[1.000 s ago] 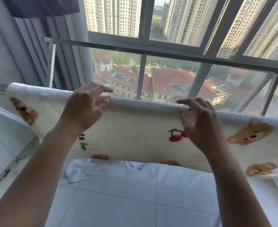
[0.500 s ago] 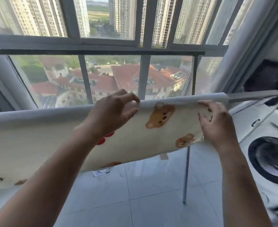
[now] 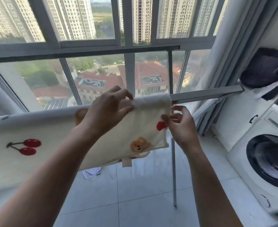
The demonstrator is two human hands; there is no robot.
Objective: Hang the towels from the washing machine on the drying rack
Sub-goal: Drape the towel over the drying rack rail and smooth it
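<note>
Cream towel [image 3: 37, 128], printed with cherries and bears, hangs over the top bar of the drying rack [image 3: 205, 95], left of the washing machine [image 3: 257, 169]. I log my left hand [image 3: 108, 110] pinching its top fold near the right end, and my right hand [image 3: 180, 126] pinching its right edge.

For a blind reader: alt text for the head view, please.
Left hand and right hand pinch the end of a cream cherry-and-bear towel draped over a drying rack by a window; a washing machine stands at right.
</note>
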